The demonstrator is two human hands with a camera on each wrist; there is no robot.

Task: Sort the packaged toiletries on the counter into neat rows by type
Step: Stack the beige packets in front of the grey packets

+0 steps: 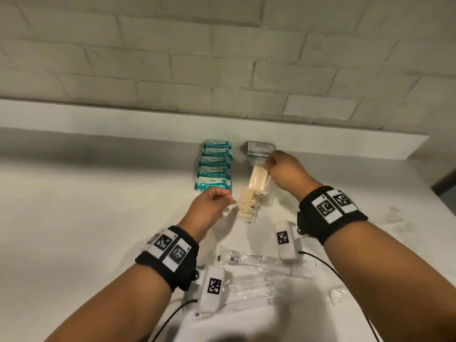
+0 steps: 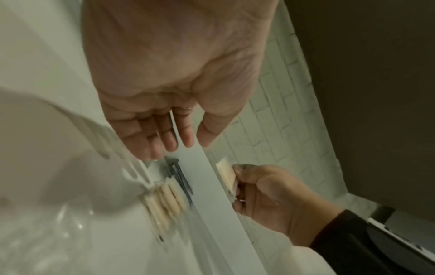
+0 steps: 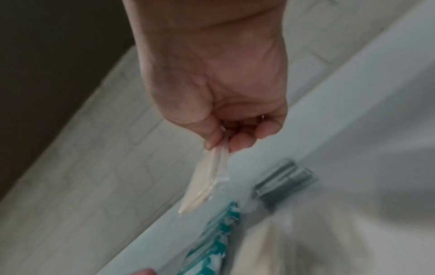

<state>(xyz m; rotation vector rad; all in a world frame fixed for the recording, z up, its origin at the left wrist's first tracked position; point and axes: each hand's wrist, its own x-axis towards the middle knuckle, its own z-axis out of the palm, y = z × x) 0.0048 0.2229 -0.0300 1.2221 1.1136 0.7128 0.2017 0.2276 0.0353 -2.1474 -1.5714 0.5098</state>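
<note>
We are pinching a clear-wrapped beige soap bar (image 1: pixel 259 180) in our right hand (image 1: pixel 286 172), lifted above the white worktop (image 1: pixel 98 206) near its back edge. Our left hand (image 1: pixel 212 203), fingers loosely apart and holding nothing, is hovering beside the overlapping row of matching soaps (image 1: pixel 248 208), right of the teal wipe packets (image 1: pixel 214 167).

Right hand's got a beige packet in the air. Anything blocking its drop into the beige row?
Nothing visible. The right hand pinches the beige packet directly above the beige row; the left hand hovers just left of the row, not over it.
</note>
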